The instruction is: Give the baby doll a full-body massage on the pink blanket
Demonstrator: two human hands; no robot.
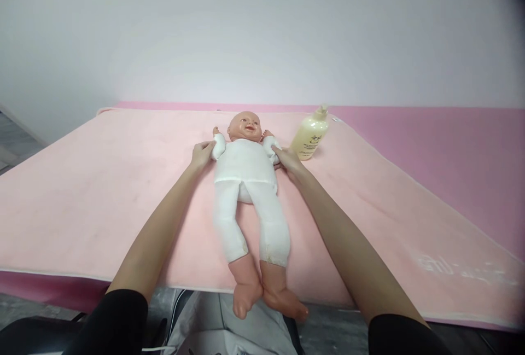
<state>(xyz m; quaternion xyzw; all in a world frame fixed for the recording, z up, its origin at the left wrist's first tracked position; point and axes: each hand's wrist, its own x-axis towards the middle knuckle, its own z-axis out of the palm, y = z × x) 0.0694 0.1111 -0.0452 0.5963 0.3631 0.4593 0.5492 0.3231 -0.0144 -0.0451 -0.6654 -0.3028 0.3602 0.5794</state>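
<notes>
A baby doll (246,162) with a white cloth body lies face up on a pink towel (123,191), its head toward the wall and its feet past the near edge. My left hand (202,155) is closed around the doll's arm on the left side, by the elbow. On the other side, my right hand (289,161) grips the doll's other arm, thumb on top and fingers partly hidden beneath. Both doll arms are bent up beside its head. Just beyond my right hand stands a pump bottle (310,135) of pale yellow liquid, leaning to the right in view.
The towel covers much of a pink table (430,163), which shows along the back and right. A pale wall (262,32) rises behind it. Below the near edge is a grey fabric item (233,325), partly cut off by the frame.
</notes>
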